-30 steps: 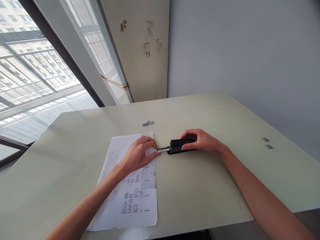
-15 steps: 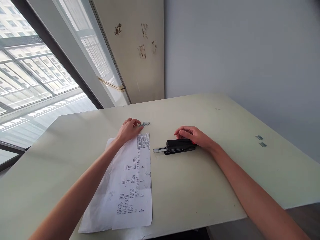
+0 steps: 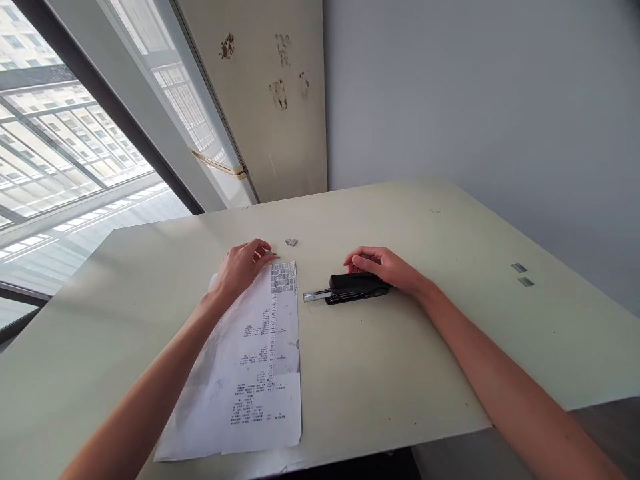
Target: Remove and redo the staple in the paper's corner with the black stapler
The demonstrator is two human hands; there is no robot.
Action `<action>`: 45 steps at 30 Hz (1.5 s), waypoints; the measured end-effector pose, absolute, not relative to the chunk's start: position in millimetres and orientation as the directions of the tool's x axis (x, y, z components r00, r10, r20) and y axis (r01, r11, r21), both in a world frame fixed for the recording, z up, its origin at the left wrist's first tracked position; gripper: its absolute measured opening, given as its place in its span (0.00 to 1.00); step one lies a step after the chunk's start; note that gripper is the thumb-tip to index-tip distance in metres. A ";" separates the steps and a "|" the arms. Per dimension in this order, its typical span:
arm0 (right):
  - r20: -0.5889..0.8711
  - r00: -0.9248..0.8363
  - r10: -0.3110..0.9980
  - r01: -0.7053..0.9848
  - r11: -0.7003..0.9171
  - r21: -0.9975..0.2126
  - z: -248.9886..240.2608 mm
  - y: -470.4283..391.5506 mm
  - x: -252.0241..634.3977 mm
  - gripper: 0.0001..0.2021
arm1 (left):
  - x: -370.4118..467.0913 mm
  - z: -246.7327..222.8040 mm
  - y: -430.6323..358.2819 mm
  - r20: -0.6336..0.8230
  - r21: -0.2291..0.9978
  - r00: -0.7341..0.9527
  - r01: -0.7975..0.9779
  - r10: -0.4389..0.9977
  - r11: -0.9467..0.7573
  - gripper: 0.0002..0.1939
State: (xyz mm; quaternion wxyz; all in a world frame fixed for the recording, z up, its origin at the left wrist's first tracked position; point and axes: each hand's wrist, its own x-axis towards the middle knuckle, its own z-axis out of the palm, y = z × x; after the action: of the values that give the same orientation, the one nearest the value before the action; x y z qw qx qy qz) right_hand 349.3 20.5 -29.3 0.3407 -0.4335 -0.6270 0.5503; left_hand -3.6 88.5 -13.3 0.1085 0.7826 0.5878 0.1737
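My left hand [image 3: 245, 263] pinches a small strip of staples [image 3: 273, 255] between thumb and fingers, just beyond the top edge of the printed sheets. More staple strips [image 3: 291, 243] lie a little farther off on the table. A black stapler [image 3: 357, 287] lies on its side to the right of the paper, with its silver magazine [image 3: 316, 295] sticking out toward the left. My right hand [image 3: 385, 267] is curled around the stapler's rear end, thumb along its far side; its palm hides that end.
White sheets of printed paper [image 3: 265, 400] lie on the pale table [image 3: 400, 373] at the left, under my left forearm. Two staple strips [image 3: 523, 275] lie far right. A grey wall [image 3: 475, 100], a stained panel [image 3: 300, 147] and a window [image 3: 65, 133] bound the table's back.
My left hand has drawn back slightly to the left, lifting a staple strip away from the others. My right hand and the stapler stay together, and the view has shifted slightly.
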 end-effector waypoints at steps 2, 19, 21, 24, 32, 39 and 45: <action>-0.056 -0.384 0.921 0.179 0.015 -0.984 -29.2 20.2 349.2 0.22 | -2.5 -8.6 85.4 0.159 0.402 0.241 0.870 0.958 -0.285 0.18; -0.056 -0.376 0.925 0.198 0.021 -0.980 -29.3 19.3 346.5 0.21 | -6.7 4.7 66.5 -0.127 0.916 0.139 0.397 0.982 0.062 0.24; -0.071 -0.375 0.924 0.202 0.007 -0.979 -28.9 19.3 346.1 0.22 | -6.0 7.8 54.1 -0.278 0.953 0.217 0.183 0.936 0.240 0.19; -0.081 -0.363 0.928 0.222 0.001 -0.975 -28.2 18.3 345.6 0.22 | -0.9 9.3 41.7 -0.435 0.885 0.327 -0.017 0.839 0.465 0.14; -0.090 -0.342 0.935 0.242 -0.005 -0.970 -27.3 17.3 345.0 0.21 | 16.1 5.9 24.9 -0.489 0.833 0.356 -0.081 0.796 0.548 0.15; -0.094 -0.348 0.933 0.231 -0.012 -0.973 -28.4 19.0 345.4 0.21 | 20.3 3.0 9.8 -0.495 0.786 0.397 -0.175 0.773 0.593 0.17; -0.103 -0.349 0.931 0.243 -0.017 -0.970 -29.4 19.7 346.3 0.21 | 25.4 -0.3 -2.5 -0.399 0.880 0.384 -0.097 0.833 0.466 0.19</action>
State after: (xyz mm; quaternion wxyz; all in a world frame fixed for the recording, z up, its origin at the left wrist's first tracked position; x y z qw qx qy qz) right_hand 346.3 19.7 -29.4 0.3217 -0.4711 -0.6230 0.5351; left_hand 25.4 -2.5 -0.3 0.7262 0.4059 0.4533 0.3200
